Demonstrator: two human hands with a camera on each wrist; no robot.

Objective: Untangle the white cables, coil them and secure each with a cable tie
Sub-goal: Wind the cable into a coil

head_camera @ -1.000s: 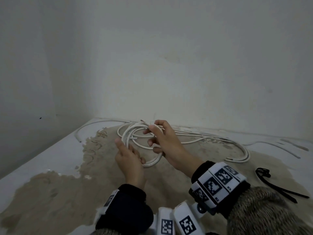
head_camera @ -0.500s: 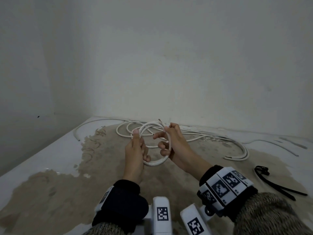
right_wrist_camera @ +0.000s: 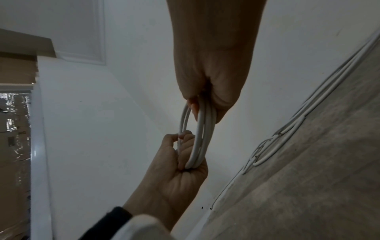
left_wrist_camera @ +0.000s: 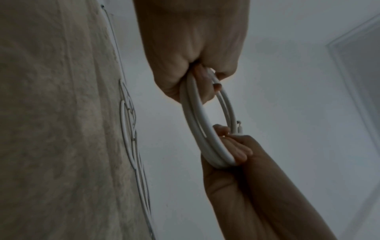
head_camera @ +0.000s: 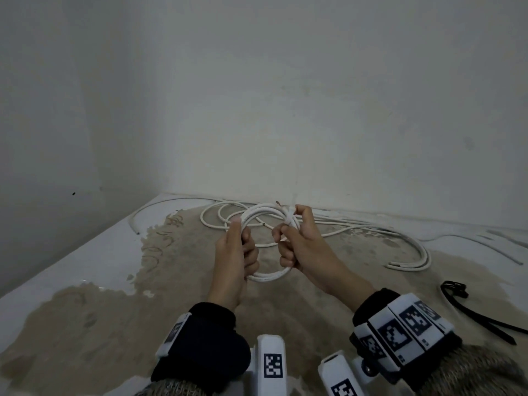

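Note:
A white cable wound into a small coil [head_camera: 267,277] hangs in the air between my two hands, above the stained table. My left hand [head_camera: 238,252] grips the coil's left side, fingers curled round the strands [left_wrist_camera: 193,104]. My right hand [head_camera: 295,241] grips the coil's right side, thumb and fingers wrapped round the bundle [right_wrist_camera: 202,129]; a bare cable end [head_camera: 278,203] sticks up by its thumb. More white cables [head_camera: 371,232] lie loose and looped on the table behind the hands. Black cable ties [head_camera: 468,307] lie on the table at the right.
The table [head_camera: 85,281] is white with a large brown worn patch and stands in a corner, walls close behind and to the left. A loose cable [head_camera: 160,208] curves along the back left edge. Thin cable strands [head_camera: 500,247] lie at the far right.
The coil has been lifted off the table cables and gathered tighter. My left hand shifted from the bottom to the left side; my right hand closed round the right side.

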